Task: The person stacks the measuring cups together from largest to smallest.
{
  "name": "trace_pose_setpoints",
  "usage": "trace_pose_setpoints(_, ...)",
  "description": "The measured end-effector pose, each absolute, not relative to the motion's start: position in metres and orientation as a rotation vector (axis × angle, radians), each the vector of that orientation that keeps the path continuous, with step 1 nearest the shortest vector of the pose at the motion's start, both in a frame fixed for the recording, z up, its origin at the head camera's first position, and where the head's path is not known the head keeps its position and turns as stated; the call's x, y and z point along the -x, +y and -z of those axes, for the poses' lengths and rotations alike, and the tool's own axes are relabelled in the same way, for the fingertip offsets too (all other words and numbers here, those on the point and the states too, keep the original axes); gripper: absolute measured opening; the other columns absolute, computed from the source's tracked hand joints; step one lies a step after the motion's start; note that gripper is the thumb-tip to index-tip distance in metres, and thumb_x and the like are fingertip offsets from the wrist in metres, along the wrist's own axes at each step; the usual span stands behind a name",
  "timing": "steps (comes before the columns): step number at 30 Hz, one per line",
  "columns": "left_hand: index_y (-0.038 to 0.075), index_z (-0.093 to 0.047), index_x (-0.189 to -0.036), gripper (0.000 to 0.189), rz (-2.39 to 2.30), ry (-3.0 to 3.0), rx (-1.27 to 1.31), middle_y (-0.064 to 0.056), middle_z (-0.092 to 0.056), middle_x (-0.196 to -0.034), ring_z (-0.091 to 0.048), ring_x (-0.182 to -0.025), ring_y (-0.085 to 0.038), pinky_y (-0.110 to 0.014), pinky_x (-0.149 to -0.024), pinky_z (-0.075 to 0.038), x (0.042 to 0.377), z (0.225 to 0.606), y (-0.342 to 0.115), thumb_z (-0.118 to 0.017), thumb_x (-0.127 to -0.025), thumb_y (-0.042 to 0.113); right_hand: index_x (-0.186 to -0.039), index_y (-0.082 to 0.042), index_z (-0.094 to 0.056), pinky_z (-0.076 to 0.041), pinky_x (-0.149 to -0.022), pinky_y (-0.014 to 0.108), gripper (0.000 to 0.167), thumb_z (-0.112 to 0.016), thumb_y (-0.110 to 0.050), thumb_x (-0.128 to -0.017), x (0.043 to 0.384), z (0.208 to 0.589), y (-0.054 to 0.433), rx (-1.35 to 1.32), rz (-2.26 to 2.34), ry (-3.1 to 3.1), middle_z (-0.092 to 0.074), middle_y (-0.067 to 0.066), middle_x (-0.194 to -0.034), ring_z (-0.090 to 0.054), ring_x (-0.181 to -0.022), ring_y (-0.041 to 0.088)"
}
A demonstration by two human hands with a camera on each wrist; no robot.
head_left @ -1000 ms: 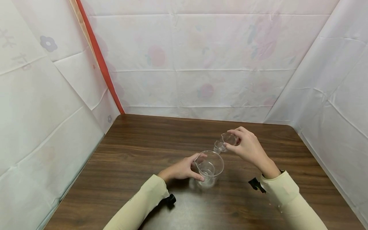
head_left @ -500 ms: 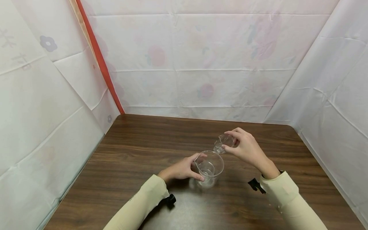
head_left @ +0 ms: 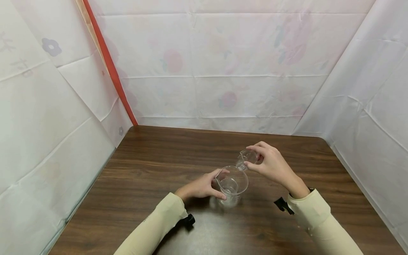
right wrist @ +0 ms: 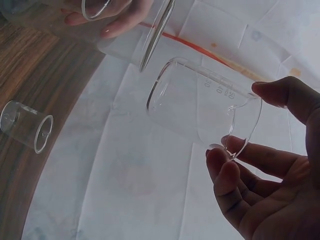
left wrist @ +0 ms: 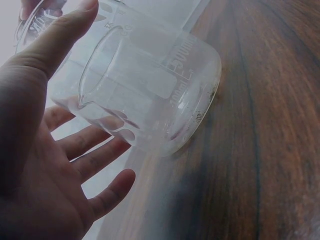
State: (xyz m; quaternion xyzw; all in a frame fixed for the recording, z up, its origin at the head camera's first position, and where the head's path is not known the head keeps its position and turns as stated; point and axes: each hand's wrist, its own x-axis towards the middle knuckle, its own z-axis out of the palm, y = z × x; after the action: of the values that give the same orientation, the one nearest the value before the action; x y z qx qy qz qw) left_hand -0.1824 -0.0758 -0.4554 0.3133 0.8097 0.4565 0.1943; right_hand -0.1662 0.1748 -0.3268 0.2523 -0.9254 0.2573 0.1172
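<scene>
A large glass beaker [head_left: 235, 198] with printed volume marks stands upright on the table. My left hand [head_left: 202, 187] holds its left side, thumb in front and fingers behind. Inside it sits a smaller spouted beaker [left wrist: 102, 75], whose rim shows through the wall. My right hand [head_left: 271, 163] pinches the rim of a small beaker [right wrist: 200, 105], raised off the table, thumb on one side and fingertips on the other. On the table past the large beaker stands a tiny beaker [right wrist: 27, 125], overlapped by the held one in the head view.
The dark wood-grain table [head_left: 153, 152] has white printed sheets [head_left: 210, 99] hung behind and at both sides. A red strip [head_left: 111, 67] runs down the back left corner. Black wrist devices [head_left: 188, 220] sit at both cuffs.
My right hand has moved a little left with the small beaker, bringing it over the tiny one in the head view. My left hand and the large beaker stay put.
</scene>
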Motion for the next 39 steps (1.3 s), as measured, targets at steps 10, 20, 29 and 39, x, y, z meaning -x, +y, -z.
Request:
trace_pose_setpoints(10, 0.023, -0.035, -0.148, 0.083, -1.247, 2.286, -0.857, -0.003, -0.054, -0.142, -0.061, -0.115, -0.023, -0.033, -0.095, -0.049, 0.182, 0.454, -0.077, -0.080, -0.080, 0.037, -0.114, -0.004, -0.069, -0.045, -0.059, 0.022, 0.040, -0.080, -0.018, -0.078, 0.165, 0.326, 0.171, -0.786, -0.768, -2.697, -0.056, 0.001, -0.084, -0.051, -0.066, 0.011)
trace_pose_setpoints(20, 0.027, -0.036, -0.146, 0.081, -1.245, 2.300, -0.866, -0.002, -0.055, -0.140, -0.061, -0.115, -0.021, -0.030, -0.094, -0.048, 0.182, 0.454, -0.076, -0.081, -0.079, 0.036, -0.116, -0.005, -0.069, -0.045, -0.060, 0.022, 0.039, -0.079, -0.016, -0.080, 0.161, 0.327, 0.170, -0.824, -0.802, -2.710, -0.057, 0.001, -0.086, -0.050, -0.066, 0.009)
trace_pose_setpoints(29, 0.028, -0.037, -0.145, 0.079, -1.248, 2.306, -0.872, -0.002, -0.055, -0.140, -0.058, -0.121, -0.019, -0.031, -0.097, -0.048, 0.181, 0.454, -0.076, -0.081, -0.079, 0.035, -0.115, -0.004, -0.069, -0.046, -0.059, 0.021, 0.039, -0.080, -0.015, -0.079, 0.160, 0.330, 0.167, -0.881, -0.826, -2.684, -0.057, -0.001, -0.087, -0.051, -0.066, 0.005)
trace_pose_setpoints(39, 0.026, -0.036, -0.146, 0.080, -1.258, 2.291, -0.880, -0.002, -0.054, -0.142, -0.056, -0.124, -0.018, -0.033, -0.099, -0.047, 0.181, 0.455, -0.077, -0.080, -0.080, 0.035, -0.113, -0.004, -0.069, -0.048, -0.059, 0.021, 0.040, -0.081, -0.017, -0.078, 0.159, 0.332, 0.163, -0.950, -0.838, -2.635, -0.060, 0.001, -0.091, -0.054, -0.065, 0.009)
